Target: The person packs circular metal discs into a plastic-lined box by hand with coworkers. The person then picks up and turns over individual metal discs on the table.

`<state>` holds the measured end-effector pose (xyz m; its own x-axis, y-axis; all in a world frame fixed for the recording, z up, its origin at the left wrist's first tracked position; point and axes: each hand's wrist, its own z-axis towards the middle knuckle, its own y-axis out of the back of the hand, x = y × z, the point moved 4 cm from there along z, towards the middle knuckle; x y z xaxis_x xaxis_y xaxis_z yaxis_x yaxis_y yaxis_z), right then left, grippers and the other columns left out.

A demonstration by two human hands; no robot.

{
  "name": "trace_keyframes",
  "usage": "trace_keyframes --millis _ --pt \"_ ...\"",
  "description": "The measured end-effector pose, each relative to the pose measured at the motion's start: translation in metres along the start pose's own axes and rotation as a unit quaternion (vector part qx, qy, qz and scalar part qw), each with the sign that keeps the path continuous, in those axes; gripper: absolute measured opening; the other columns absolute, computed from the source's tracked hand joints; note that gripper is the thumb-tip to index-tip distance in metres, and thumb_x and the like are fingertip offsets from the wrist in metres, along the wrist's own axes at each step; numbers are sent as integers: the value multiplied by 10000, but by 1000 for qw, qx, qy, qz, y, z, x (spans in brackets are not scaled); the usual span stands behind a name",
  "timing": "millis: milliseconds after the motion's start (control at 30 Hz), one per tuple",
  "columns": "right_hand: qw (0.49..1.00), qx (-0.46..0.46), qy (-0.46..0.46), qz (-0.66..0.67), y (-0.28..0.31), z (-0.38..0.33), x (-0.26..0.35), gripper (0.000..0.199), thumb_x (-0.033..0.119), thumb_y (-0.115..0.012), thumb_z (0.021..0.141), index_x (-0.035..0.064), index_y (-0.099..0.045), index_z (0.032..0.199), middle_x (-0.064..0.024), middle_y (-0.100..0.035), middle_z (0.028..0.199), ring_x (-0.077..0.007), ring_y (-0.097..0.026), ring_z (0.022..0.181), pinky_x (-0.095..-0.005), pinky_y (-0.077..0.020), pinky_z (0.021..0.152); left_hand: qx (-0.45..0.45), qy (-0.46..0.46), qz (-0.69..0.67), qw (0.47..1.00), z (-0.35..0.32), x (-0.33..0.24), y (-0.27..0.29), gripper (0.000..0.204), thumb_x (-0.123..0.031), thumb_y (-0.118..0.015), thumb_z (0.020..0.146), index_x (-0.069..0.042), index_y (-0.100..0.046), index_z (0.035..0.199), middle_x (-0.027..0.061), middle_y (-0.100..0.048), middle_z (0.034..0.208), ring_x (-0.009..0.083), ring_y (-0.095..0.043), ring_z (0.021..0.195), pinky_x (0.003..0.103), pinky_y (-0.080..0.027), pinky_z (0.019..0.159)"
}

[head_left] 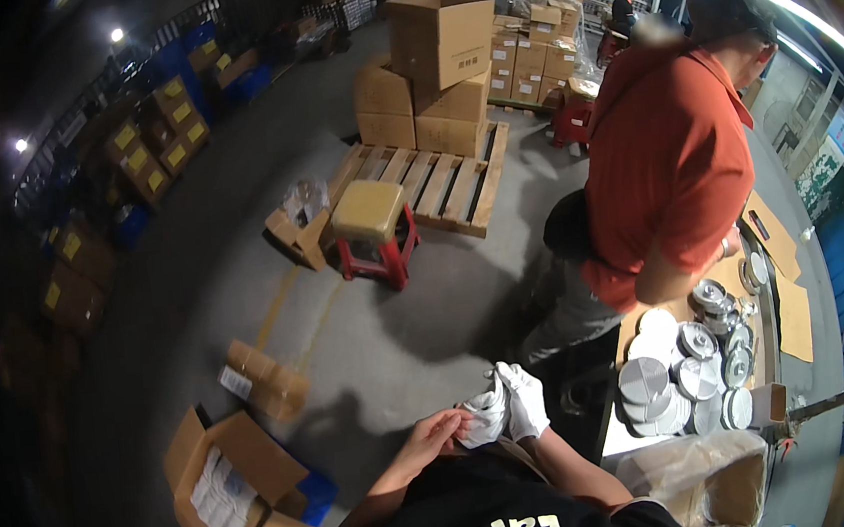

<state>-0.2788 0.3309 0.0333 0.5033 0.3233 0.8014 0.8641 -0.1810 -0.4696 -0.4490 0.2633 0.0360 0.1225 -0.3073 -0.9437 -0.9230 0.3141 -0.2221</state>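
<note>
floor (388,337) open ahead | right blocked: metal discs (688,376), person (664,162)

White work gloves at chest height

One white glove (527,402) sits pulled over the right hand, upright, cuff at the wrist; a second, crumpled white glove (483,419) hangs limp just beside it, touching the bare left fingers (453,424).

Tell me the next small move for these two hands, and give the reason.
Probably the bare left hand should tug the white glove further down over the right hand. The glove's cuff looks loose and bunched between the hands, and the left hand's fingers already touch it.
</note>
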Motion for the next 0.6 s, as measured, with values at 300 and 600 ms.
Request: trace_keyframes --millis 300,600 --pt "998 40 29 -51 -68 182 81 186 182 -613 927 36 -663 822 27 -574 705 -48 -480 631 -218 -401 596 -70 26 -29 997 175 -78 85 262 -246 -488 999 -41 -613 1102 -1 -625 966 70 -567 858 205 -429 694" --pt "993 -75 85 38 -73 368 124 175 160 -606 924 25 -642 820 15 -583 705 -49 -500 621 -205 -411 573 53 166 -91 981 397 -90 173 364 -296 -494 995 -50 -507 1263 25 -590 1129 93 -574 956 242 -480 736"
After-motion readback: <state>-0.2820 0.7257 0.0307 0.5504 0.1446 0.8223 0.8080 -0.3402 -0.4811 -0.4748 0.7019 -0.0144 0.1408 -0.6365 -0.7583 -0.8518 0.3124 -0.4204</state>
